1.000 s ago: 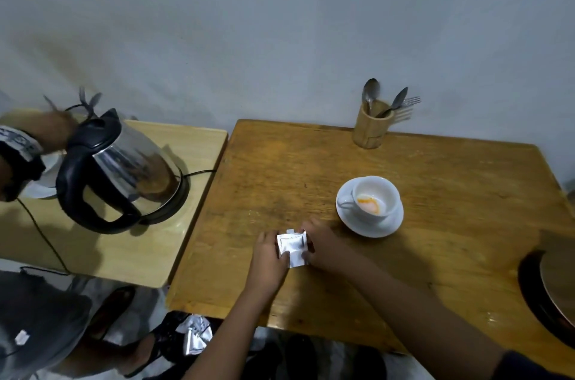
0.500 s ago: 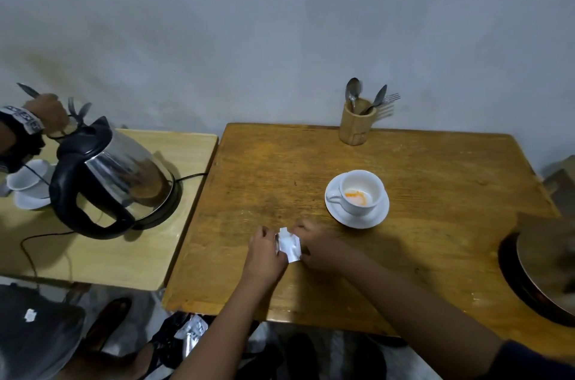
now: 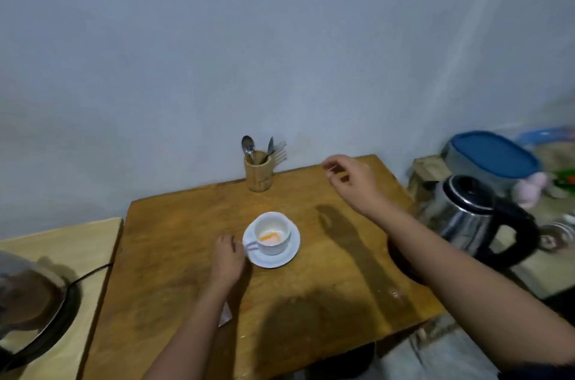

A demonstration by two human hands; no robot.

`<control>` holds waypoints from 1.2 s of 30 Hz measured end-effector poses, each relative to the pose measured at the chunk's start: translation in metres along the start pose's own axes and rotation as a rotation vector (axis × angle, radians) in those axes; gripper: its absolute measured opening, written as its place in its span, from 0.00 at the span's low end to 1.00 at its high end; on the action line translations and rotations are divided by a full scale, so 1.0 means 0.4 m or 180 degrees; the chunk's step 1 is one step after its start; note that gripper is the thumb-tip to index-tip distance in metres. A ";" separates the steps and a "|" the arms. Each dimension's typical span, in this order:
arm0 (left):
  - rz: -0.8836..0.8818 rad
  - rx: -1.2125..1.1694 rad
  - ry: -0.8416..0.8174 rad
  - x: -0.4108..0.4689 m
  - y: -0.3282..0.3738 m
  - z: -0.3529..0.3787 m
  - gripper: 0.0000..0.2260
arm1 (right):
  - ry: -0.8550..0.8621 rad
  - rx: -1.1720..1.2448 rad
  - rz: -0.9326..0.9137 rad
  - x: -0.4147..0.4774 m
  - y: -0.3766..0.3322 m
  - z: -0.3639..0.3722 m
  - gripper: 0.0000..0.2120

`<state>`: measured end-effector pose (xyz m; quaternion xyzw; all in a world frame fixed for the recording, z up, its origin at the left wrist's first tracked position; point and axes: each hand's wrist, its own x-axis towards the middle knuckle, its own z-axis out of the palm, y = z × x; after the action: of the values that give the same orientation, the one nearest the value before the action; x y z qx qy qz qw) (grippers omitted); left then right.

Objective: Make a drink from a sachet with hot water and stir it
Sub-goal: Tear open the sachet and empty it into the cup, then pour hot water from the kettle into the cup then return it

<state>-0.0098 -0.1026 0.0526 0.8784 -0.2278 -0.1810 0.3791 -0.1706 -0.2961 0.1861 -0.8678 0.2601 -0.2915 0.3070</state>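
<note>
A white cup with orange powder in its bottom stands on a white saucer in the middle of the brown wooden table. My left hand rests at the cup's handle, fingers curled against it. My right hand hovers open over the table's far right part, nothing in it. The white sachet lies on the table, mostly hidden under my left forearm. A steel kettle with a black handle stands off the table's right edge.
A wooden holder with spoons and a fork stands at the table's back edge by the wall. A second kettle sits on a lighter table at left, its cord trailing. A blue-lidded container is at far right.
Both hands let go of the sachet, which now lies on the table. My left hand moved to the cup's handle and my right hand rose toward the far right. The view swung right.
</note>
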 end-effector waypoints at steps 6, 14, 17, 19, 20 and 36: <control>-0.0110 -0.0619 0.0075 0.040 0.034 0.083 0.16 | 0.1249 -0.0323 0.0913 -0.085 0.153 -0.308 0.10; -0.0485 -0.0976 0.0270 0.039 0.030 0.139 0.15 | 0.2518 -0.0002 0.2522 -0.271 0.335 -0.436 0.13; -0.0491 -0.1025 0.0291 0.038 0.024 0.141 0.15 | 0.2495 0.0475 0.2962 -0.308 0.375 -0.414 0.15; -0.0433 -0.0995 0.0258 0.034 0.022 0.137 0.16 | 0.2637 0.0607 0.3069 -0.320 0.390 -0.398 0.14; -0.0359 -0.0999 0.0247 0.031 0.019 0.134 0.15 | 0.2707 0.0636 0.3065 -0.322 0.393 -0.394 0.13; -0.0208 -0.0935 0.0232 0.033 0.006 0.136 0.15 | 0.3036 0.1641 0.3217 -0.342 0.376 -0.363 0.17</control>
<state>-0.0261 -0.1431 0.0174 0.8264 -0.1562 -0.1926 0.5056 -0.4033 -0.3670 0.1292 -0.3218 0.6563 -0.5118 0.4514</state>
